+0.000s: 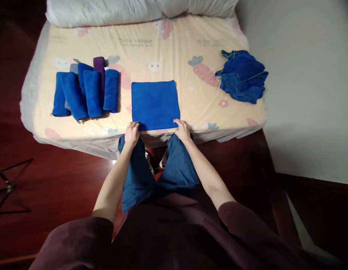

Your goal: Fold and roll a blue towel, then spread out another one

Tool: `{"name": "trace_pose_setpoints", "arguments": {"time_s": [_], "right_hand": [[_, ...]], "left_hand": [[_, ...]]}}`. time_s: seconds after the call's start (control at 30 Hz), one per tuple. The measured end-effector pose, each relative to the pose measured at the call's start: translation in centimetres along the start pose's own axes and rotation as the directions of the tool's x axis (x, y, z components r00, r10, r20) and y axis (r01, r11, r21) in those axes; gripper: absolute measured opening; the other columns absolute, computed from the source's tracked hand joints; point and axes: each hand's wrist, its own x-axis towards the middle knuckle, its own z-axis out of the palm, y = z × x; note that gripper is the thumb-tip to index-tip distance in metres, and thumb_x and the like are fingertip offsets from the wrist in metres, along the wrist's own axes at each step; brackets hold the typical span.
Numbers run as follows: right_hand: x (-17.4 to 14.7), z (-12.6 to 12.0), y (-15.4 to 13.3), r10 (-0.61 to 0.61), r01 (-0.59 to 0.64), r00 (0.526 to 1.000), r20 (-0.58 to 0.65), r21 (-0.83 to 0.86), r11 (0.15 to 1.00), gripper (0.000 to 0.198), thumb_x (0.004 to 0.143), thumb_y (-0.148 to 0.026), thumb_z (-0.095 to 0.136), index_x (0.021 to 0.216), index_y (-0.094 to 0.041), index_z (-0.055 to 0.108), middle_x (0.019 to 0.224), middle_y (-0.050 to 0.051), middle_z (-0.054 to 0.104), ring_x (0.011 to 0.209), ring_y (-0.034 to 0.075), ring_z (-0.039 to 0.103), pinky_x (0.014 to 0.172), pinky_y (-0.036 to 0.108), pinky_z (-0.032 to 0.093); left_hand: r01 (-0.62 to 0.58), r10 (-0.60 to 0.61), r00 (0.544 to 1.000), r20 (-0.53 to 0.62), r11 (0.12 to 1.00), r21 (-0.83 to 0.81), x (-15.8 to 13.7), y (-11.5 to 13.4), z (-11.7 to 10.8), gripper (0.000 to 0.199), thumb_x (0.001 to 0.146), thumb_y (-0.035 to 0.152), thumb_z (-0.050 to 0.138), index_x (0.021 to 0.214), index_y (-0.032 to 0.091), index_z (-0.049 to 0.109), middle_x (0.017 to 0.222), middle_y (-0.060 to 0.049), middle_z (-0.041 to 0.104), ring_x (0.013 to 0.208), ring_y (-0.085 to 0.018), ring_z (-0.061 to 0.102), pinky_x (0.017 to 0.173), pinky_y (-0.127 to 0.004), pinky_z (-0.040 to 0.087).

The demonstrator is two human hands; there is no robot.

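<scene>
Dark maroon short-sleeved shirt up close, cut off at the bottom. Pinching a flat blue fabric rectangle by its near corners, left hand and right hand, on a yellow carrot-print bedsheet. Grey bit mostly buried behind rolled blue fabric bundles, tbh.

Grey wall, dark floor (reddish)

carrot-print bed: pale bedding far side; rolled cloths, mostly blue, left; flat blue cloth near edge, middle; crumpled blue cloth right.
</scene>
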Motion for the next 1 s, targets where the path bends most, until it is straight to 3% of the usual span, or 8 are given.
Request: {"name": "trace_pose_setpoints", "arguments": {"time_s": [0.2,0.37,0.53,0.73,0.83,1.0], "right_hand": [[0.6,-0.2,-0.1,0.034,-0.032,0.999,-0.025,0.064,0.997,0.054,0.075,0.003,0.046,0.118,-0.015,0.074,0.132,0.014,0.070,0.129,0.025,0.061,0.123,0.044,0.043],[-0.8,-0.9,-0.3,0.020,-0.012,0.994,-0.107,0.073,0.997,0.047,0.081,-0.002,0.044,0.112,-0.018,0.074,0.121,0.012,0.073,0.120,0.026,0.064,0.116,0.042,0.048],[-2.2,-1.4,-0.4,-0.011,0.022,0.989,-0.146,0.072,0.997,0.039,0.086,-0.008,0.045,0.112,-0.018,0.072,0.118,0.013,0.072,0.117,0.028,0.064,0.111,0.042,0.050],[-1.6,-1.4,-0.2,-0.002,0.023,0.986,-0.167,0.122,0.992,0.033,0.092,-0.017,0.046,0.115,-0.017,0.070,0.121,0.014,0.072,0.118,0.025,0.064,0.109,0.037,0.050],[-1.0,-0.8,0.6,0.025,0.004,0.989,-0.148,0.193,0.981,0.033,0.094,-0.022,0.049,0.120,-0.016,0.069,0.120,0.013,0.073,0.103,0.022,0.068,0.100,0.033,0.054],[-0.1,0.3,2.5,0.105,-0.055,0.981,-0.162,0.282,0.958,0.029,0.095,-0.032,0.056,0.114,-0.016,0.071,0.101,0.008,0.076,0.084,0.020,0.070,0.086,0.031,0.058]], "left_hand": [[0.041,-0.045,0.997,-0.058,0.996,-0.076,0.3,-0.2,-0.5,0.046,0.085,0.006,0.038,0.119,0.017,0.067,0.130,-0.012,0.066,0.129,-0.025,0.056,0.116,-0.039,0.044],[0.100,-0.108,0.990,-0.087,0.990,-0.097,-0.6,-0.2,-1.1,0.042,0.084,0.006,0.041,0.114,0.017,0.068,0.119,-0.014,0.068,0.119,-0.027,0.062,0.112,-0.040,0.048],[0.099,-0.117,0.984,-0.138,0.987,-0.129,-1.7,-0.7,-1.4,0.037,0.088,0.011,0.043,0.114,0.018,0.068,0.120,-0.013,0.070,0.117,-0.026,0.063,0.111,-0.041,0.049],[0.097,-0.128,0.983,-0.134,0.971,-0.220,-1.2,-1.2,-1.4,0.034,0.089,0.017,0.045,0.116,0.017,0.066,0.123,-0.011,0.071,0.114,-0.023,0.066,0.104,-0.036,0.052],[0.093,-0.140,0.980,-0.141,0.950,-0.299,-0.4,-1.3,-1.2,0.031,0.090,0.023,0.049,0.115,0.016,0.066,0.118,-0.011,0.074,0.107,-0.022,0.068,0.095,-0.033,0.055],[0.070,-0.165,0.964,-0.208,0.914,-0.399,0.7,-1.5,-0.7,0.023,0.088,0.024,0.053,0.106,0.017,0.065,0.107,-0.009,0.075,0.100,-0.020,0.069,0.088,-0.030,0.054]]}}
